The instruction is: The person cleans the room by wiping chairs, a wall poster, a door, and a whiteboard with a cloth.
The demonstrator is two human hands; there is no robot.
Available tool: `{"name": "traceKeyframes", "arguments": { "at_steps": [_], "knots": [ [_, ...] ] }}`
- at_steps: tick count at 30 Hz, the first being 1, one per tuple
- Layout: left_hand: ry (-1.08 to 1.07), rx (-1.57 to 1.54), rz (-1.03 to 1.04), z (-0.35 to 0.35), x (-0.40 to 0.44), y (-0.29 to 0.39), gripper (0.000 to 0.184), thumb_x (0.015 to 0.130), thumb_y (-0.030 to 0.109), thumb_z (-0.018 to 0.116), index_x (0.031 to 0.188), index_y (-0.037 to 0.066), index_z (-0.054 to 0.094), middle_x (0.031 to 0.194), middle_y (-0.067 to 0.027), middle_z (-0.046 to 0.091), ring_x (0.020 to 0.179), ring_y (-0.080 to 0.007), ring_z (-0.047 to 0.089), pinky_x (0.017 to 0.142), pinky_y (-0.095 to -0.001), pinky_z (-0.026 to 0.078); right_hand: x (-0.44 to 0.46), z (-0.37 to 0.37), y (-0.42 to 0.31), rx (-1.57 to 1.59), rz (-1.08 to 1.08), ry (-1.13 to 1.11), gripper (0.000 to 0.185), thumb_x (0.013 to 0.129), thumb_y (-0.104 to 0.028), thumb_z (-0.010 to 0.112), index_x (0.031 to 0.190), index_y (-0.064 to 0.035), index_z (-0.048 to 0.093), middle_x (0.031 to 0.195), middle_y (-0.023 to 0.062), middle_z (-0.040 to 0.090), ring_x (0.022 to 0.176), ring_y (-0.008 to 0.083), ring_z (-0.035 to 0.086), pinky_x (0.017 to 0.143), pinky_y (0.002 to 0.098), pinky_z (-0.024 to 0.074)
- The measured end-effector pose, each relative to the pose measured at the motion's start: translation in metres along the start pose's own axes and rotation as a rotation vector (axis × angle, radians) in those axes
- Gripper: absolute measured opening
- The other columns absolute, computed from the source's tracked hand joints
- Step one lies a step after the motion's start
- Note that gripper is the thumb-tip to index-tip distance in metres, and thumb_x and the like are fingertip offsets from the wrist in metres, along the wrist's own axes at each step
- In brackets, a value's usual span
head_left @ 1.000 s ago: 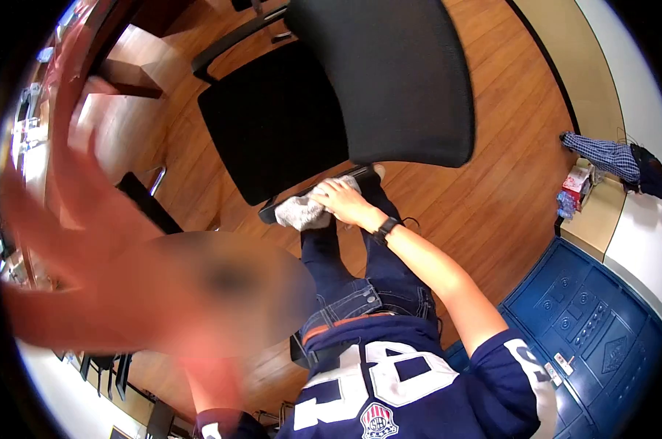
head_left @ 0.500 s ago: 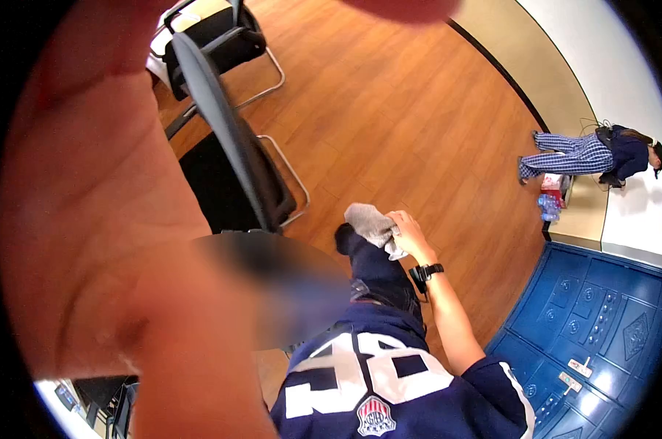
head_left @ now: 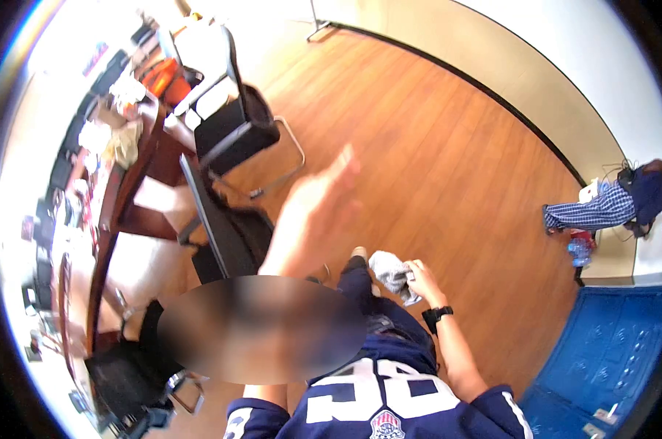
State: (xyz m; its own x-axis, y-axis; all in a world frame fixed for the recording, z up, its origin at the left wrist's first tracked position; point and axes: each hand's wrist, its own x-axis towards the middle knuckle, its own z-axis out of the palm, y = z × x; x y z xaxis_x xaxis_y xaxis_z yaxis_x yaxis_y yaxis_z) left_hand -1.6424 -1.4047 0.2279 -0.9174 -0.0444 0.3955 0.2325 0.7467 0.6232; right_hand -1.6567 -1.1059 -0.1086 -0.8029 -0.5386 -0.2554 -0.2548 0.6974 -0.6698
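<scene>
My right hand (head_left: 422,282), below a black wristwatch (head_left: 437,315), is closed on a crumpled grey-white cloth (head_left: 389,271). The cloth hangs over the wood floor beside my leg. My left hand (head_left: 313,219) is raised in front of me, a little smeared by motion, with its fingers stretched out and nothing in them. A blurred oval patch hides part of my left forearm. Nearest to that hand is a black chair (head_left: 225,234).
Another black chair (head_left: 239,132) with a metal frame stands farther off. At the left runs a cluttered dark wooden table (head_left: 111,201). On the right, a person in checked trousers (head_left: 594,211) stands by the wall near plastic bottles (head_left: 580,252). A blue door (head_left: 609,344) is at lower right.
My left hand has moved from very close to the camera to farther out. More of the table and chairs has come into view. My right hand keeps holding the cloth.
</scene>
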Motion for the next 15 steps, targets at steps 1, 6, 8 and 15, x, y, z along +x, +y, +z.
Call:
{"name": "traceKeyframes", "arguments": {
  "at_steps": [1, 6, 8, 15],
  "knots": [
    [-0.184, 0.045, -0.163, 0.032, -0.007, -0.012, 0.042, 0.075, 0.003, 0.058, 0.117, 0.001, 0.055, 0.119, -0.0218, 0.057, 0.106, -0.0362, 0.055, 0.092, -0.0388, 0.044, -0.002, 0.005, -0.002, 0.042, -0.002, 0.016, 0.046, 0.070, -0.002, 0.059, 0.115, -0.0085, 0.056, 0.108, 0.0142, 0.059, 0.105, 0.0324, 0.056, 0.089, 0.0383, 0.0457],
    [-0.734, -0.131, -0.063, 0.183, 0.006, -0.128, 0.031, 0.086, 0.016, 0.056, 0.112, 0.000, 0.060, 0.107, -0.0213, 0.062, 0.099, -0.0372, 0.059, 0.086, -0.0389, 0.048, 0.045, -0.044, -0.023, 0.394, 0.190, -0.010, 0.047, 0.078, -0.018, 0.065, 0.121, -0.0055, 0.052, 0.108, 0.0175, 0.064, 0.101, 0.0308, 0.062, 0.087, 0.0378, 0.0481],
    [-0.657, -0.253, 0.090, 0.214, 0.059, -0.131, 0.035, 0.083, 0.021, 0.057, 0.113, 0.004, 0.059, 0.103, -0.0216, 0.063, 0.095, -0.0374, 0.060, 0.081, -0.0428, 0.049, 0.075, -0.056, -0.009, 0.395, 0.194, 0.130, 0.045, 0.081, -0.030, 0.065, 0.118, -0.0069, 0.055, 0.102, 0.0206, 0.065, 0.096, 0.0321, 0.064, 0.082, 0.0376, 0.0498],
    [-0.976, -0.045, 0.329, 0.301, 0.229, -0.194, 0.042, 0.091, 0.038, 0.048, 0.115, 0.005, 0.057, 0.107, -0.0199, 0.061, 0.094, -0.0378, 0.060, 0.077, -0.0447, 0.048, 0.224, -0.162, -0.026, 0.591, 0.123, 0.445, 0.038, 0.088, -0.023, 0.062, 0.119, -0.0025, 0.055, 0.100, 0.0136, 0.066, 0.091, 0.0201, 0.063, 0.079, 0.0313, 0.0491]
  ]
}}
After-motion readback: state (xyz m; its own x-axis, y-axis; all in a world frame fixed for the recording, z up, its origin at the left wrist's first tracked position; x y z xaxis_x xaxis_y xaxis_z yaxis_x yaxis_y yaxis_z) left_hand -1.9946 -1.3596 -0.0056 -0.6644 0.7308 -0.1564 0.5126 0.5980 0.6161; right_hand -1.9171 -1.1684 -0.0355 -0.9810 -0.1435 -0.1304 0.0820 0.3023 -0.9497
